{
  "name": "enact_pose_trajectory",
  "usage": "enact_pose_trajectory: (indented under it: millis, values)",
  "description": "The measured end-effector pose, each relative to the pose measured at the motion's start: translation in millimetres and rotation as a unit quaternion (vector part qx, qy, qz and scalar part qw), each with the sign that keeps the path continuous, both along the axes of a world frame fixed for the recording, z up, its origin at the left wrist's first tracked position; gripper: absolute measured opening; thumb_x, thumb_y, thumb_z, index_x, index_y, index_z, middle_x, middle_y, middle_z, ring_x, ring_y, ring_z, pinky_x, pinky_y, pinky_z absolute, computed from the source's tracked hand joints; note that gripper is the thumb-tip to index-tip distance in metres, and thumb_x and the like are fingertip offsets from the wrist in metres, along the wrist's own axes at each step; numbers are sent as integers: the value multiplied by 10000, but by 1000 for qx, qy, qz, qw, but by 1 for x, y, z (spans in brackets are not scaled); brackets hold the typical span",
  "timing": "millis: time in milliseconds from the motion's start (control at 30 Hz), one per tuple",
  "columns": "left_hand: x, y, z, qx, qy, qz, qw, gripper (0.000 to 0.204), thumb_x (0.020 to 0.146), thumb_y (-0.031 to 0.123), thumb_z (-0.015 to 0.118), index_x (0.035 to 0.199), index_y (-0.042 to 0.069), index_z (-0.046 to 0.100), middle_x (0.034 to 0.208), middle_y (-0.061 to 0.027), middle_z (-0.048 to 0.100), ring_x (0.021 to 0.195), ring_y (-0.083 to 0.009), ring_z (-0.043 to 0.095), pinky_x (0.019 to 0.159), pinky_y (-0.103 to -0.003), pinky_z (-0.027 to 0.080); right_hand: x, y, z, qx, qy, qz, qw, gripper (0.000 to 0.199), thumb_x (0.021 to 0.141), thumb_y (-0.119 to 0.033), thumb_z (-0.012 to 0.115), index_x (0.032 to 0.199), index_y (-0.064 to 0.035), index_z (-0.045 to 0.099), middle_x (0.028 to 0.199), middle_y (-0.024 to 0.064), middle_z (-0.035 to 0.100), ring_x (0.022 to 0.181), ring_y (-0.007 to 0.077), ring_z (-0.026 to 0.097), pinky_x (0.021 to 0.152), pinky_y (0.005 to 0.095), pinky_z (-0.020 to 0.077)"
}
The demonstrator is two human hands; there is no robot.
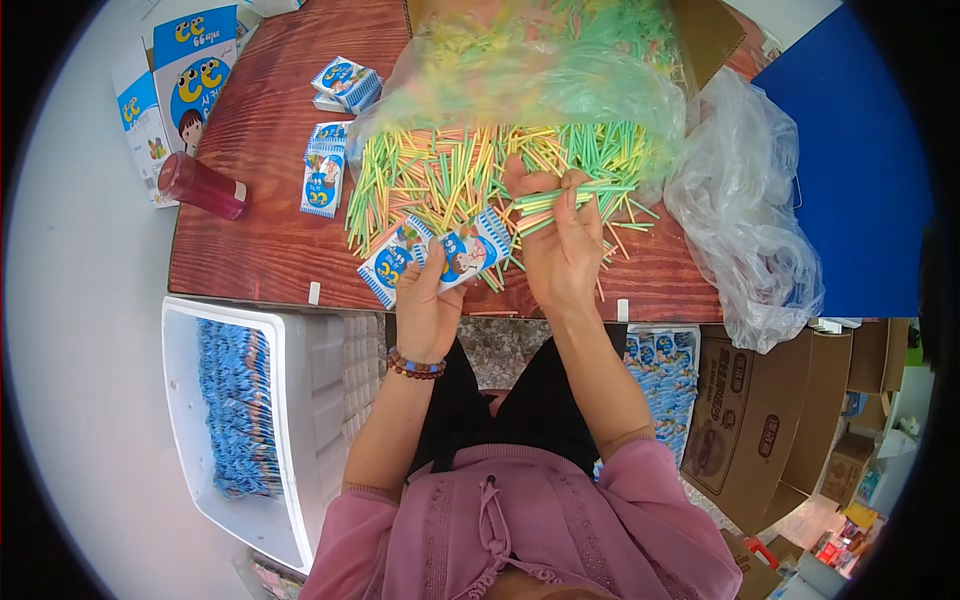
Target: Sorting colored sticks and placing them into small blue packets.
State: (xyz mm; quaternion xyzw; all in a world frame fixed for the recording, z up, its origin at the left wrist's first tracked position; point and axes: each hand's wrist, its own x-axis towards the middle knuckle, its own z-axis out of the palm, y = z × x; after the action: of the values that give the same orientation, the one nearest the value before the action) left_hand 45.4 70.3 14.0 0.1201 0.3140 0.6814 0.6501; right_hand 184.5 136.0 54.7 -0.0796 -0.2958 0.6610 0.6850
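My left hand [426, 315] is closed on blue-and-white candy packets [395, 262], fanned out at the table's near edge, thumb on top. My right hand [565, 262] pinches a small bundle of thin green and yellow sticks [605, 188] between thumb and fingers. Both hands are just in front of a large pile of pink, yellow and green sticks [430, 175], which spills out of a clear plastic bag [520, 90]. More packets [322, 182] lie to the left of the pile, with a small stack of packets [345, 82] behind them.
A pinkish-red cylindrical container [203, 186] lies on the reddish wooden table [265, 110], near printed cartons [190, 75]. Crumpled clear plastic [745, 200] hangs over the right edge beside a blue panel [850, 150]. Below are a white bin [290, 440] of packets and a brown cardboard box [745, 420].
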Motion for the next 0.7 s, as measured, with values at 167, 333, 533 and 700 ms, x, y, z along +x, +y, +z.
enact_pose_trajectory:
  millis: [167,333,533,700]
  values:
    - [9,0,3,2,-20,-5,1000,211,988,192,515,1106,45,609,1075,-71,675,947,-176,663,779,-330,549,-12,-5,-5,27,-31,-49,998,152,995,-179,473,1118,-91,458,1098,168,622,1259,357,473,1072,502,330]
    - [11,-1,-2,31,-32,-3,999,222,988,194,513,1113,37,608,1090,-71,671,958,-181,661,803,-341,547,-24,-15,-6,41,-77,-95,992,149,1007,-183,445,1126,-93,450,1122,176,608,1266,357,468,1038,487,380]
    - [17,-3,-3,20,4,53,998,231,992,181,503,1118,19,610,1105,-81,662,988,-173,649,854,-340,540,-31,-30,-17,-25,-92,-118,988,149,1011,-187,435,1124,-91,437,1170,204,588,1301,357,430,1021,471,404]
    - [19,1,0,31,22,65,997,227,995,168,497,1112,11,613,1124,-83,652,1001,-165,641,868,-324,534,-31,-30,-16,-10,-153,-74,985,149,998,-145,433,1111,-58,472,1332,259,485,1315,313,412,1013,418,407]
